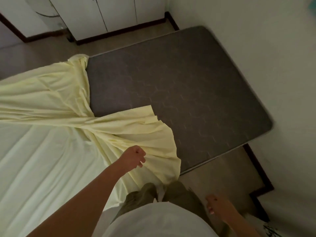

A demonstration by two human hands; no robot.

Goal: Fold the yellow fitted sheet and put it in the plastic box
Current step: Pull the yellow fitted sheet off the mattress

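The yellow fitted sheet (56, 93) lies half pulled off the grey mattress (188, 86). It is bunched into pleats that fan out toward the near edge, and it covers the left part of the bed. My left hand (135, 157) hovers over the pleated near edge with its fingers curled into a fist, and no fabric shows between them. Beside my hip at the lower right, my right hand (214, 205) hangs loosely curled and holds nothing. No plastic box is in view.
The bare mattress fills the middle and right, with its right side against a white wall (273, 48). White cupboard doors (109, 12) stand at the far end. A strip of floor (222, 171) runs between the bed's near edge and the wall, where I stand.
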